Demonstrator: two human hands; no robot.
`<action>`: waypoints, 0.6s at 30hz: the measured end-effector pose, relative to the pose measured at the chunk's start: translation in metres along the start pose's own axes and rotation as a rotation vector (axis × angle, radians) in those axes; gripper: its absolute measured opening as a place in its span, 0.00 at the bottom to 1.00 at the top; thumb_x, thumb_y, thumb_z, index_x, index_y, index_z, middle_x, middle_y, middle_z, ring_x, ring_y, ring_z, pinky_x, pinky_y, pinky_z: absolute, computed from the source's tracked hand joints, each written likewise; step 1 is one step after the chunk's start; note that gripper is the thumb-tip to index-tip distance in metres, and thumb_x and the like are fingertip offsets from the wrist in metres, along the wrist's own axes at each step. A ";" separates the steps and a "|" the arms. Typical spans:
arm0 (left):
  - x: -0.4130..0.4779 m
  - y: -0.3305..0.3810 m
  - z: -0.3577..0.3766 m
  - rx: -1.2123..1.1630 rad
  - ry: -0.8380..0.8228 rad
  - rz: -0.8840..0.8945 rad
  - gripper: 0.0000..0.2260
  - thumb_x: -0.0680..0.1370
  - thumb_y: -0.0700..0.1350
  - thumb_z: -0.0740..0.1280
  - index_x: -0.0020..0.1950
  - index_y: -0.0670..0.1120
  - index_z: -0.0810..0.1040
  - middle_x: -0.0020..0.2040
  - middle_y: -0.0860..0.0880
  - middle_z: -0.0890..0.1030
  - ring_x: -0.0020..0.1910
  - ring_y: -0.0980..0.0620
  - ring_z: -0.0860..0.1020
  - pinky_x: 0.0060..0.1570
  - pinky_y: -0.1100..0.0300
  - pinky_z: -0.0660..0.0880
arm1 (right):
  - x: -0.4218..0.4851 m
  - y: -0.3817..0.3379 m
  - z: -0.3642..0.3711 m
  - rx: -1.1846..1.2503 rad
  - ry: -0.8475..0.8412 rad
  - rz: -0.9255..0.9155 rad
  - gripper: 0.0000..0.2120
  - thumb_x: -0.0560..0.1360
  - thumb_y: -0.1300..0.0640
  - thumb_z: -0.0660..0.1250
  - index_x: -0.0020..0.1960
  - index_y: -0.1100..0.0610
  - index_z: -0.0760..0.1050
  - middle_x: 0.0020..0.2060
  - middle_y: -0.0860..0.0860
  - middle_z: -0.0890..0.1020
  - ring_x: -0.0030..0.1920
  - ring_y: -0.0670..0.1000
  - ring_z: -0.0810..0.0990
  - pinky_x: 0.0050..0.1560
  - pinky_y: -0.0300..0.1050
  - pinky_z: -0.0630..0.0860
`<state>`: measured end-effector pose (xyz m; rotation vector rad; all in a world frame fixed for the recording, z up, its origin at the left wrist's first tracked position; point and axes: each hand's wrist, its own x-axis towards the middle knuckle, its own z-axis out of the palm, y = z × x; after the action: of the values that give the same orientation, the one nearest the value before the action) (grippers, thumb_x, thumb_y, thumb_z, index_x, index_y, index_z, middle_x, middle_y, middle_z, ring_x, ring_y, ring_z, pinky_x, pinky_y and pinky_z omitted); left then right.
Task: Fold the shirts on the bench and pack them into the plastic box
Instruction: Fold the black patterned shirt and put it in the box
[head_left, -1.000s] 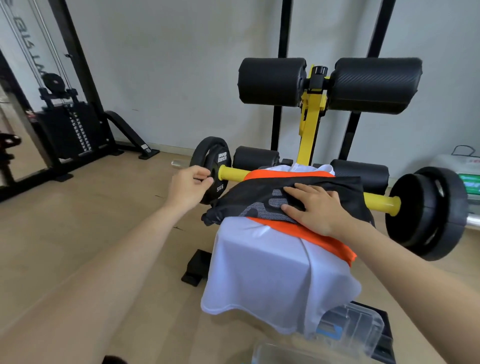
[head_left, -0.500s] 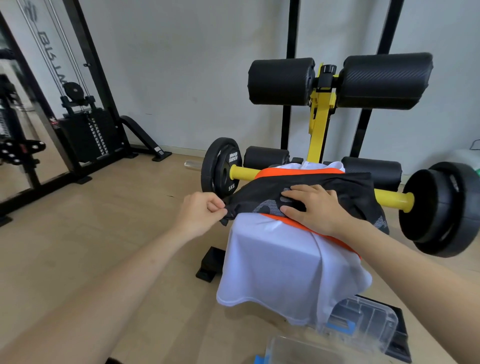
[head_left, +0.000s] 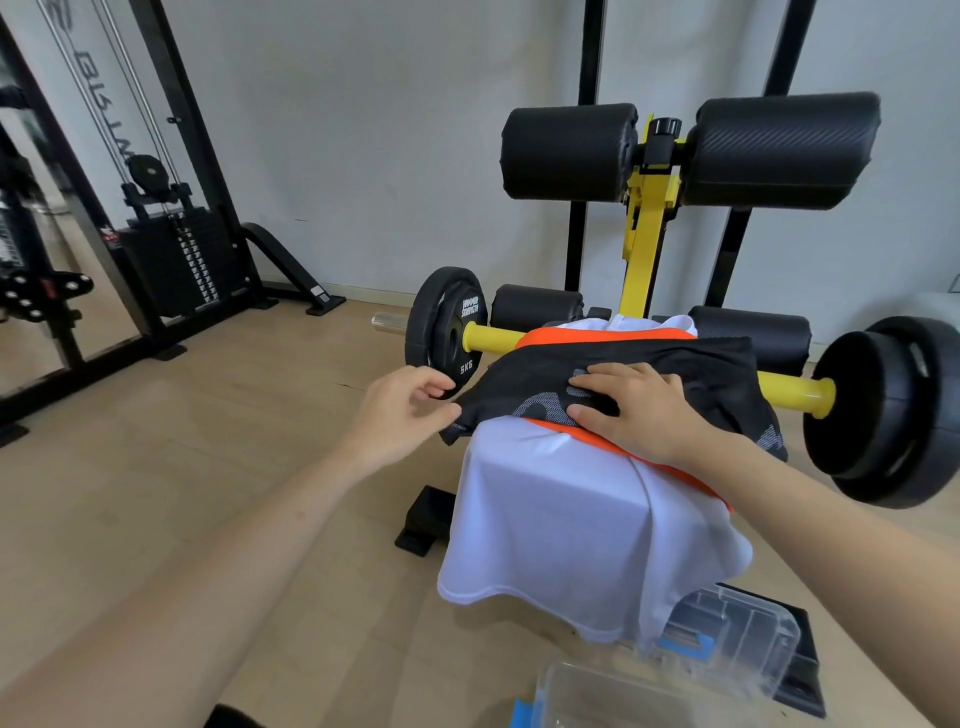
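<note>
Three shirts are stacked on the bench (head_left: 647, 244). A white shirt (head_left: 571, 519) is draped lowest, its hem hanging free over the near end and left side. An orange shirt (head_left: 576, 428) is seen only as a thin strip above it. A black shirt (head_left: 670, 364) is spread on top, its left corner reaching past the bench edge. The right hand (head_left: 636, 410) is laid flat on the black shirt, fingers spread and pressing, nothing gripped. The left hand (head_left: 402, 408) is held just beside the black shirt's left corner, fingers loosely curled and parted; whether the cloth is touched cannot be told. Open wooden floor (head_left: 208, 467) lies to the left. A barbell (head_left: 789, 389) crosses behind the shirts. The clear plastic box (head_left: 597, 696) stands at the bottom edge, nothing seen in it, with its lid (head_left: 748, 639) propped behind.
</note>
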<state>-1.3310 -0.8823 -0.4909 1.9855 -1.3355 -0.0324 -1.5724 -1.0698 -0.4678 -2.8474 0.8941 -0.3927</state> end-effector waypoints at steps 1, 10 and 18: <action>0.000 0.001 0.004 0.031 -0.032 0.030 0.13 0.75 0.50 0.74 0.58 0.53 0.82 0.53 0.56 0.81 0.54 0.58 0.78 0.52 0.63 0.73 | 0.000 0.000 0.000 -0.001 0.000 0.001 0.24 0.78 0.35 0.57 0.72 0.40 0.68 0.73 0.44 0.68 0.73 0.54 0.64 0.68 0.62 0.59; 0.003 0.003 0.009 0.317 0.025 0.014 0.03 0.76 0.51 0.72 0.45 0.53 0.84 0.38 0.54 0.84 0.41 0.54 0.81 0.41 0.56 0.77 | 0.000 0.003 0.003 0.005 0.006 -0.002 0.24 0.77 0.34 0.57 0.71 0.39 0.68 0.74 0.43 0.68 0.73 0.54 0.64 0.68 0.62 0.59; 0.001 -0.029 -0.022 0.447 0.115 0.059 0.06 0.74 0.40 0.72 0.45 0.51 0.86 0.42 0.54 0.83 0.43 0.52 0.81 0.40 0.58 0.74 | 0.000 0.004 0.003 0.004 -0.003 -0.010 0.24 0.77 0.34 0.57 0.71 0.39 0.69 0.73 0.43 0.68 0.73 0.54 0.64 0.68 0.62 0.59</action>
<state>-1.2989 -0.8649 -0.4910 2.2684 -1.4150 0.4362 -1.5736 -1.0727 -0.4713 -2.8493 0.8784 -0.3911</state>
